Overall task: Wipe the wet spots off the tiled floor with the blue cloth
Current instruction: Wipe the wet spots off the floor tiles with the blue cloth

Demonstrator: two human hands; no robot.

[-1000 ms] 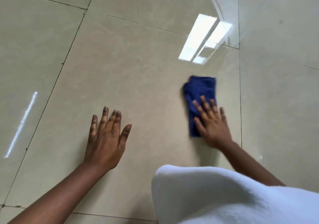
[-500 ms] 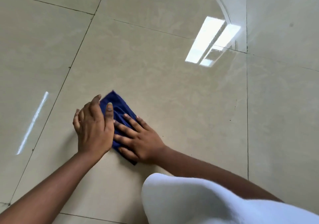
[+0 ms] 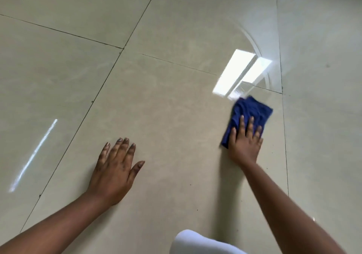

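Knee: a white-clad shape (image 3: pixel 197 243) at the bottom edge, nearest to me, low over the floor.
Left arm: comes in from the lower left, forearm bare.
Left hand: my left hand (image 3: pixel 115 172) lies palm down on the tiled floor (image 3: pixel 166 116), fingers straight and close together, thumb angled out to the right. It holds nothing.
Right arm: reaches out from the lower right, stretched forward.
Right hand: my right hand (image 3: pixel 244 144) presses flat on the near half of the blue cloth (image 3: pixel 249 112), fingers straight and slightly spread, not curled round it.
Cloth: folded and bunched, on the same large tile as my left hand but well apart from it, near that tile's far right corner.
Light patch: a bright window reflection (image 3: pixel 242 73) sits on the glossy tile just beyond the cloth; the cloth's far edge touches it.
Streak: a thin bright line of glare (image 3: pixel 34 153) on the tile left of my left hand.
Wet spots: cannot tell them from the sheen.
Grout lines: dark joints (image 3: pixel 109 73) run across the far floor.
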